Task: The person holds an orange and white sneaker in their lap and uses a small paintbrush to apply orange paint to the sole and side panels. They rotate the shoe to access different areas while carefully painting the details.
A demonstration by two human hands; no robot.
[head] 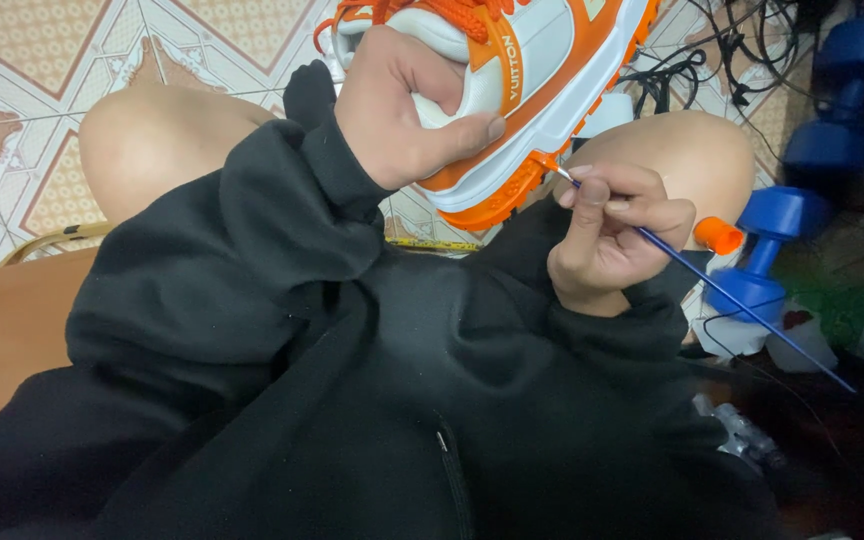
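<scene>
My left hand [402, 105] grips the heel of an orange and white sneaker [537, 75] with orange laces, held up over my lap with its sole facing right. My right hand [607, 230] pinches a thin blue paintbrush [722, 290] near its tip. The brush's orange-tipped bristles touch the orange edge of the sole at the heel. The long blue handle runs down to the right past my knee. Both arms wear black sleeves.
My bare knees [152, 140] frame the shoe above a patterned tile floor [32, 60]. A small orange cap [719, 235] and blue dumbbells [767, 250] lie at the right, with tangled black cables [712, 50] behind. A white container [802, 345] sits near the dumbbells.
</scene>
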